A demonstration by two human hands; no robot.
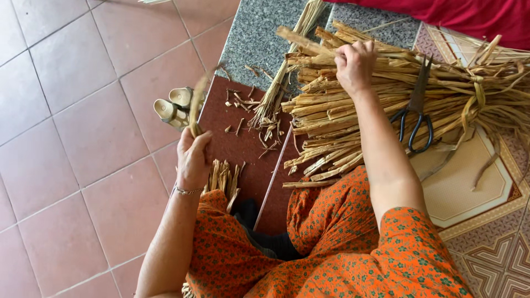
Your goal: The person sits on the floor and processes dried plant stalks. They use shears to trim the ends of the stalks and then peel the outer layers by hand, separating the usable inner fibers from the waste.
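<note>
Left hand [192, 157] raised, fingers closed round one dried fibre strip [196, 107], which stands up and blurs at its far end. Right hand [356, 66] reaches far and right, fingers curled down onto the top of the big bundle of dried stalks [353, 116]; gripping a few stalks or only pressing on them, cannot tell.

Bundle lies across the floor in front of the knees, tied near its right part with a strip. Scissors [417, 113] rest on top of it, just right of the right forearm, blades pointing far, handles near.

Risks, as judged:
- Tugging a stalk out could shift the bundle and slide the scissors off toward the lap.
- The forearm passes close to the blades; a sideways pull may brush them.
- Dry stalk ends look splintery; bare fingers could catch.

Short offcuts [248, 110] litter the dark red step. Small sandals [174, 107] sit left on the tiled floor [83, 138].
</note>
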